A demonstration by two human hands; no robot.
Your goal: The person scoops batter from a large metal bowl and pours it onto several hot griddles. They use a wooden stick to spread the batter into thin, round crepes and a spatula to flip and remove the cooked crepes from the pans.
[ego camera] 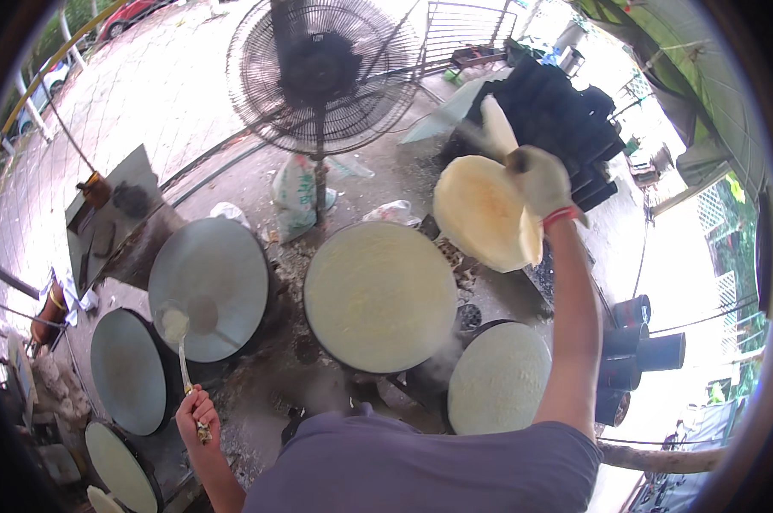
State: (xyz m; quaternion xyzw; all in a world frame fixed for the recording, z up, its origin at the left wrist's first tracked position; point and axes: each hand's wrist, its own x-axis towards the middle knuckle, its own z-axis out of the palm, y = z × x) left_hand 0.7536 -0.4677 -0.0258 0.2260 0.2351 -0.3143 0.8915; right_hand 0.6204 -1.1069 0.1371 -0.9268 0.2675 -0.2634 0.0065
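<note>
My left hand [197,410] grips the handle of a long ladle [175,325], whose bowl holds pale batter in front of a bare round griddle [216,282]. On my right hand [543,183] is a whitish work glove with a red cuff. It grips a large thin flatbread [479,215] by its edge, and the bread hangs bent, lightly browned in its middle. The gloved fingers are blurred. Straight ahead, a round griddle [380,295] is covered by a pale batter sheet. Another coated griddle [501,381] steams below my right arm.
A second bare griddle [130,372] and a coated one [120,465] stand at the left. Beyond the griddles rises a large pedestal fan [319,70] beside a plastic sack [296,199]. Black briquettes [546,109] are stacked at upper right; dark cylinders [630,359] lie farther right.
</note>
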